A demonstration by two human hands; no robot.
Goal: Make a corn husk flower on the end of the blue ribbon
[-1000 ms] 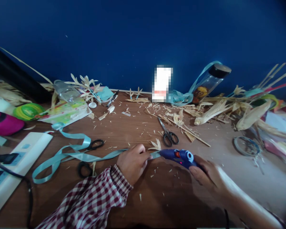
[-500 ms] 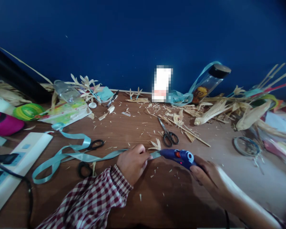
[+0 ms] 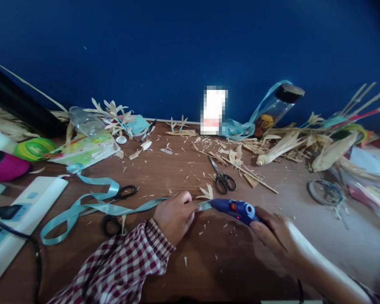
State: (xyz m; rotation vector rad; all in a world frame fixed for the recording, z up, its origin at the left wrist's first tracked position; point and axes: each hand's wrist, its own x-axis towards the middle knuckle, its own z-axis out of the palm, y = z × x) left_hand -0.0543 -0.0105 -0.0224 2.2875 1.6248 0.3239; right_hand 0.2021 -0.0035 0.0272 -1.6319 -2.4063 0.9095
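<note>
My left hand (image 3: 174,215) is closed, pinching a light blue satin ribbon (image 3: 114,207) near its right end. From there the ribbon trails left in loose loops over the table. In my right hand (image 3: 272,232) is a blue glue gun (image 3: 232,208), gripped by its handle, with a small red light showing on its body. The gun's nozzle is at the ribbon's end, close to a small flower of pale dried husk (image 3: 205,192). Whether the nozzle touches the ribbon or the flower, I cannot tell.
Black-handled scissors (image 3: 223,179) lie behind the glue gun. A second black-handled pair (image 3: 126,192) is partly under the ribbon. A white power strip (image 3: 47,190) stands at left. Husk scraps, a corn husk (image 3: 280,147) and a tilted clear bottle (image 3: 274,110) are along the back.
Both hands, the ribbon and the glue gun hold nearly the same places. The whole view has shifted very slightly.
</note>
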